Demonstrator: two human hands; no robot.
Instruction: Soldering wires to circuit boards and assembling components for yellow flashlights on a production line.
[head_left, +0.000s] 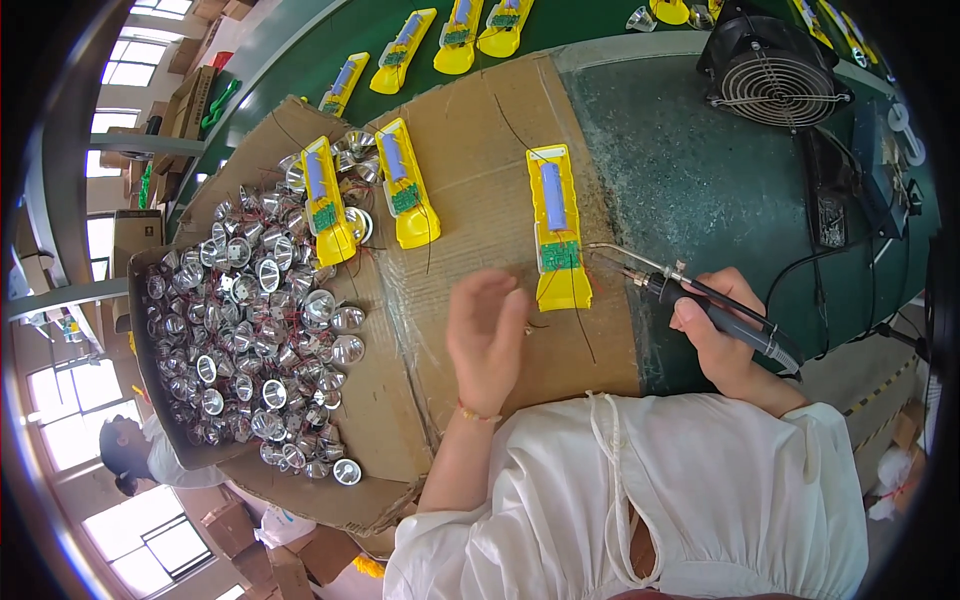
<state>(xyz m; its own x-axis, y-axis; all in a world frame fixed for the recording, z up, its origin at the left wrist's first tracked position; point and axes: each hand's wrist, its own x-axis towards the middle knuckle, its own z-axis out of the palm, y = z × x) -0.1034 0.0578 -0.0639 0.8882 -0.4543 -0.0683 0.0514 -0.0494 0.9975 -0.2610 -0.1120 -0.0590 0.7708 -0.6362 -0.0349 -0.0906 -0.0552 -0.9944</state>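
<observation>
My right hand [722,325] is closed round the grey handle of a soldering iron [752,342]. A thin bent metal tube is fixed along the iron, its end close to a green circuit board [558,256]. This board sits in a yellow plastic housing [566,293], below a purple cylindrical battery [553,197], with dark wires sticking out. Left of the housing hovers my left hand [487,325], slightly blurred, thumb and fingers apart and nothing visible in it. Two similar yellow housings [417,228] lie farther left on the cardboard [470,150].
A cardboard box of many silvery reflector cups with wires [268,274] stands at left. More yellow housings [402,52] line the green surface at the back. A black fan [775,75] stands at far right, beside cables and a dark device [832,200]. Another person [150,450] is beyond the box.
</observation>
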